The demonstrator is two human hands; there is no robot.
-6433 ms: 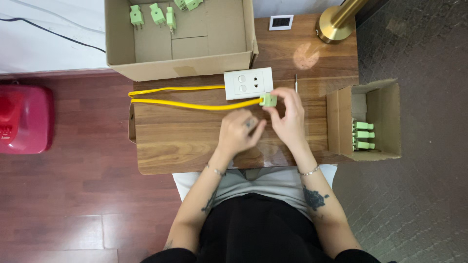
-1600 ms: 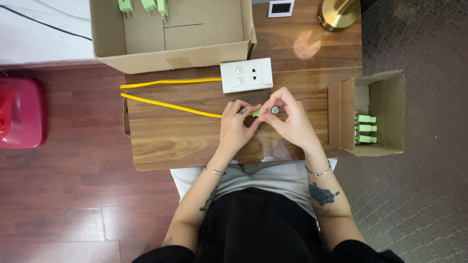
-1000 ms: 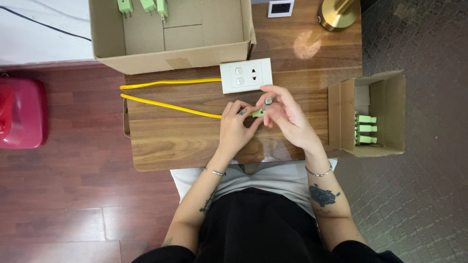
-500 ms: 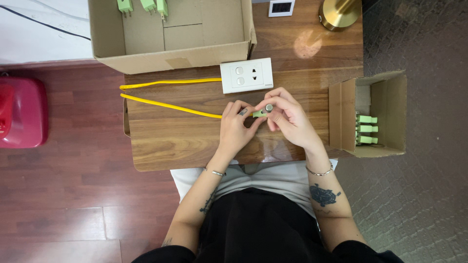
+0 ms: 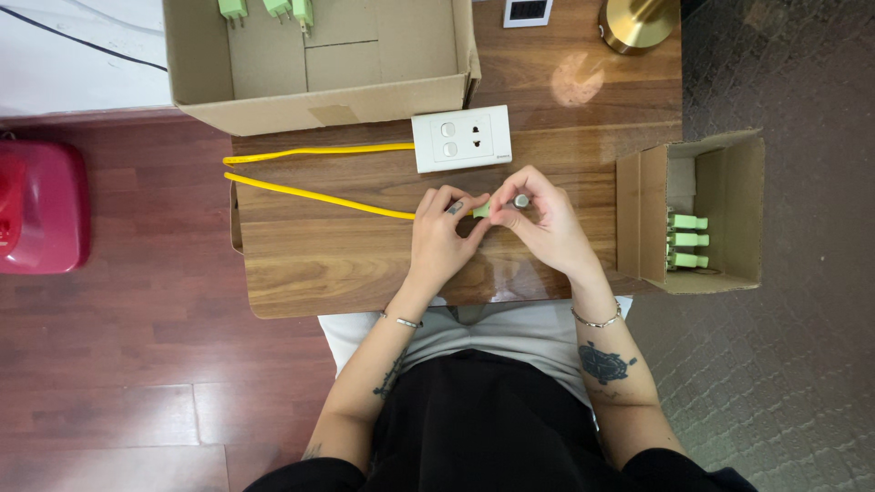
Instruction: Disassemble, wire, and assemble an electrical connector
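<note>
My left hand [image 5: 441, 236] and my right hand [image 5: 543, 225] meet over the wooden table [image 5: 337, 264]. Between their fingertips sits a small green plug [image 5: 481, 210] at the end of a yellow cable [image 5: 310, 195]. The left hand pinches the plug and cable end. The right hand's fingers close on the plug's other side, with a small grey metal part [image 5: 521, 200] showing at its fingertips. The cable runs left across the table, loops at the edge and returns to a white socket plate [image 5: 461, 138] just beyond my hands.
A large open cardboard box [image 5: 319, 64] with green plugs [image 5: 266, 9] stands at the back. A smaller open box [image 5: 702, 214] holding three green plugs is on the right. A brass lamp base [image 5: 638, 22], a small white display [image 5: 527, 11] and a red object [image 5: 41, 208] on the floor are around.
Earlier my hands worked the plug near the socket plate; they have since drawn it toward me. In the last second only my right fingers shifted slightly on the plug.
</note>
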